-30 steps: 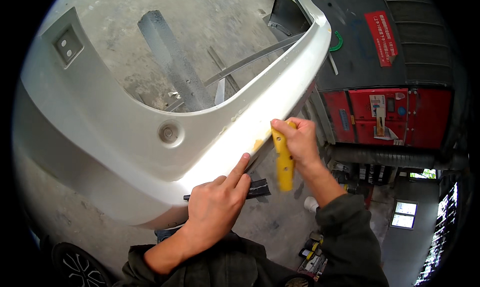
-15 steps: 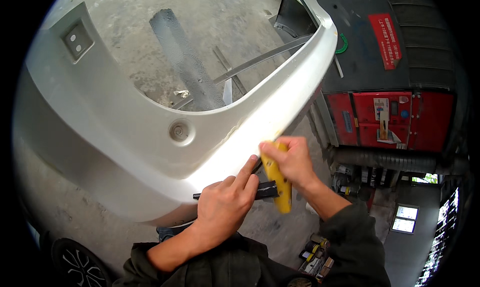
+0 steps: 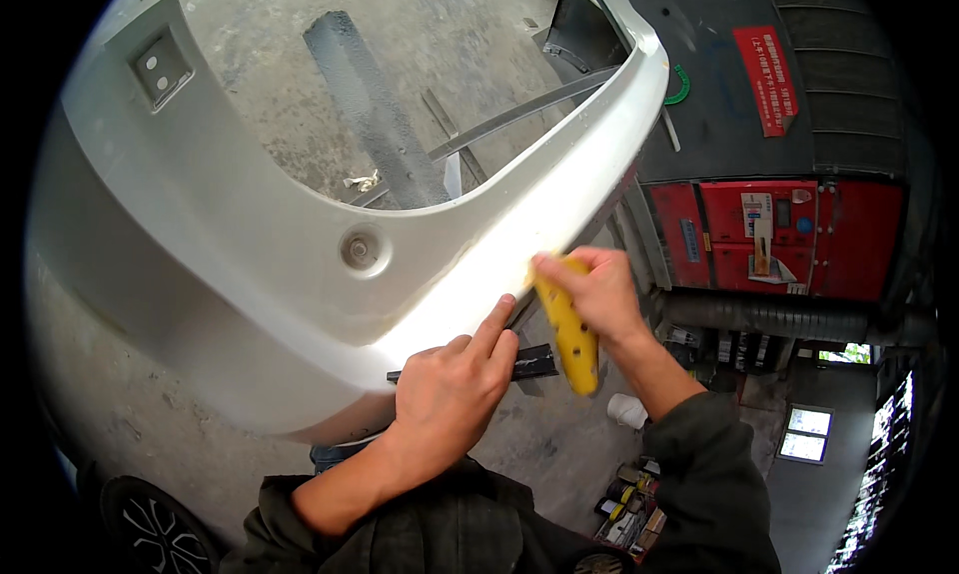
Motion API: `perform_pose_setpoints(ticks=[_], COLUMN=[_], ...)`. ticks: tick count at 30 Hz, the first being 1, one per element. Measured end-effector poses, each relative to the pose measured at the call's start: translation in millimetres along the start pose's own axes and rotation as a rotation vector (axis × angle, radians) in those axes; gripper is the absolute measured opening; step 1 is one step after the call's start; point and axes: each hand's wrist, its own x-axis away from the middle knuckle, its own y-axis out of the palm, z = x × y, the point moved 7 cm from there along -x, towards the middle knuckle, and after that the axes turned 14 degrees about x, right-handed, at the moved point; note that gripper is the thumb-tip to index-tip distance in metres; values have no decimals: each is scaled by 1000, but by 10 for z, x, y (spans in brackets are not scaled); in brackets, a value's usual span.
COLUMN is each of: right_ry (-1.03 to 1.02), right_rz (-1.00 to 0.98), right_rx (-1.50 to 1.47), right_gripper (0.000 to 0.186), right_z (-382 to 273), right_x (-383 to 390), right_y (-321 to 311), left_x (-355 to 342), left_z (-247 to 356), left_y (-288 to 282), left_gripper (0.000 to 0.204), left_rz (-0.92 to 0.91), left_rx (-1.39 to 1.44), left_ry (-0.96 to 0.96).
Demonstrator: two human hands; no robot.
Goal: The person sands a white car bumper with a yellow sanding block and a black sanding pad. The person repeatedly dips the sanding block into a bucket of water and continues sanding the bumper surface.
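A silver-white car bumper (image 3: 250,274) curves across the view, with a brightly lit stretch along its near right side. My right hand (image 3: 599,289) pinches a yellow sandpaper strip (image 3: 571,344) dotted with holes, at the bumper's outer edge. The strip's upper end meets the edge, while its lower end hangs free. Lower left of it, my left hand (image 3: 455,389) is closed over a black bar (image 3: 534,362), its index finger stretched out to the bumper's edge. Both ends of the bar stick out; its middle is hidden under the fingers.
A red cabinet (image 3: 764,229) stands at the right, near a dark box-like unit (image 3: 714,104) with a red sign. Grey strips and a long textured panel (image 3: 375,114) lie on the concrete floor beyond the bumper. A wheel (image 3: 160,524) shows at lower left, a white container (image 3: 627,410) at right.
My right hand and the yellow sandpaper have moved up and slightly right along the bumper's edge. My left hand stays nearly in place on the black bar. The whole view has shifted slightly.
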Motion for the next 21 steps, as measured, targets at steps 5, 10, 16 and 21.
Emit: perform_pose_setpoints(ticks=[5, 10, 16, 21], right_ry=[-20, -147, -1085, -1227], right_rz=[-67, -104, 434, 399], right_rx=[-166, -122, 849, 1019], right_gripper=[36, 20, 24, 29], right_z=[178, 144, -652, -562], right_x=[142, 350, 578, 642], right_y=[-292, -392, -286, 162], left_x=[40, 114, 103, 134], left_z=[17, 102, 70, 21], left_y=[6, -32, -27, -14], left_gripper=[16, 13, 13, 13], left_rz=[27, 22, 31, 46], left_rx=[-44, -163, -201, -158], left_ry=[19, -3, -26, -19])
